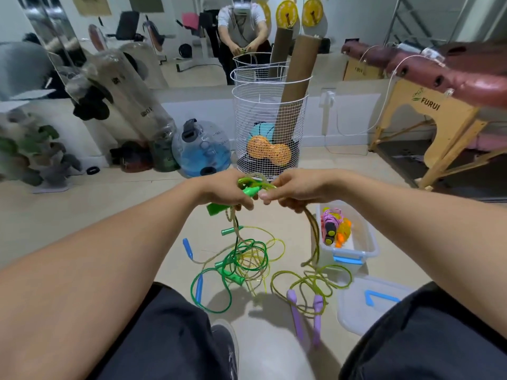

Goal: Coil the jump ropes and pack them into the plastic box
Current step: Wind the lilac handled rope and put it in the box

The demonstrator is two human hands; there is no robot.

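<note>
Green jump rope (248, 191) gripped between both hands (277, 192).

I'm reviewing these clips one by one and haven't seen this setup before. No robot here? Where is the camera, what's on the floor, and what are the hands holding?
No robot: a person works bare-handed, filmed by one wide-angle camera on their head, looking down past both arms. The left hand has a grip on a green-handled jump rope; the right hand holds its cord, which hangs down. On the floor lie tangled ropes and purple handles. The open plastic box already holds coiled ropes; its lid lies nearby.
</note>
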